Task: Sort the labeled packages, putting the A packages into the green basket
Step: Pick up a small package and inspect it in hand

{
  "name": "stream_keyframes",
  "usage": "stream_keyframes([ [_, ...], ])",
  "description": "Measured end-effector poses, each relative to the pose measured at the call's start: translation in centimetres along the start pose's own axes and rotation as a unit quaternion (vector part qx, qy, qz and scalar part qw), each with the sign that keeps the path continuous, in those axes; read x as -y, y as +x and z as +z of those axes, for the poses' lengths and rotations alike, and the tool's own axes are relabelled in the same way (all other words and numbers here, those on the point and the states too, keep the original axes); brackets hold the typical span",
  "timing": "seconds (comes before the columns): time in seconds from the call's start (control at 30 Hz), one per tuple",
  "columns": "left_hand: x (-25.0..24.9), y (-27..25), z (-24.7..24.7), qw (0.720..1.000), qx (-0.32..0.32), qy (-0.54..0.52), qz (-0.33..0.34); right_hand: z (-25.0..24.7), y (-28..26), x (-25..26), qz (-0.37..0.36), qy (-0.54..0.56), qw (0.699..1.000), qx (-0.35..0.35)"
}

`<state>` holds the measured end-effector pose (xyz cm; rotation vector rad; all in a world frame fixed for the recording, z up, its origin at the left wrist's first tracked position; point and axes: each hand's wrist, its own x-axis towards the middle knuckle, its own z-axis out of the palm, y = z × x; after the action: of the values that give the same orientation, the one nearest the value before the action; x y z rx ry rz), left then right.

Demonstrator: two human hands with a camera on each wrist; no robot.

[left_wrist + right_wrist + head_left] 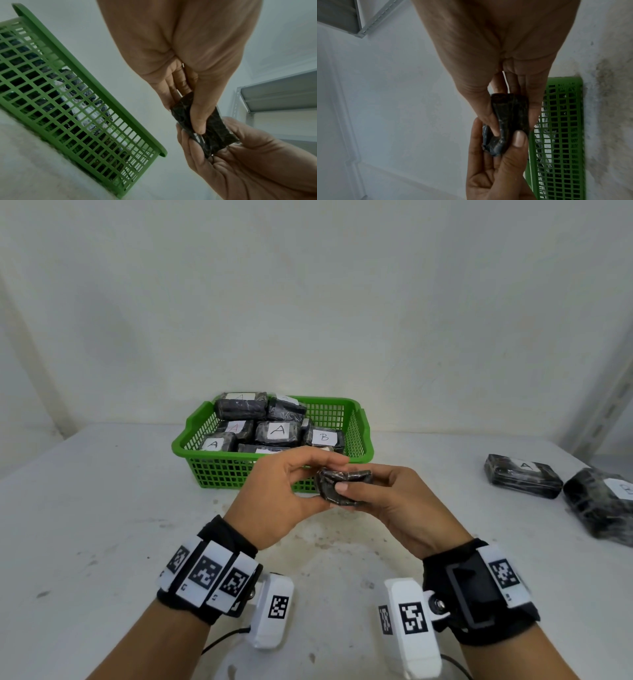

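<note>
A small black-wrapped package (342,486) is held between both hands above the surface (102,508), just in front of the green basket (212,470). It is pinched by the left hand (277,498) from the left, thumb and fingers curled onto it, and clamped by the right hand (394,501) from the right, thumb pressed on its near face; its label cannot be seen. The basket is filled with black packages, several labelled A (278,430) and one labelled B (324,437). At the right of the surface another package marked A (524,475) is seen, with a larger wrapped bundle (603,505) just beside it. The white surface is marked with faint brown stains near its middle. A plain pale wall (308,302) is seen behind, and grey metal shelving (278,93) at the right.
</note>
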<state>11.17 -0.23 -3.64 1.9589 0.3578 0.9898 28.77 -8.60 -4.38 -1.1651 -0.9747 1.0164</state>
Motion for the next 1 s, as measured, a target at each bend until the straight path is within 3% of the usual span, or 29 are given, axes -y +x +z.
stream_keyframes([
  [0.53,0.4,0.1,-0.3,0.999,-0.012,0.049,0.008,0.2,-0.1,0.1,0.004,-0.026,1.0,-0.007],
  [1.0,0.4,0.1,-0.7,1.0,-0.019,-0.011,-0.012,-0.4,-0.6,1.4,0.018,-0.002,1.0,0.016],
])
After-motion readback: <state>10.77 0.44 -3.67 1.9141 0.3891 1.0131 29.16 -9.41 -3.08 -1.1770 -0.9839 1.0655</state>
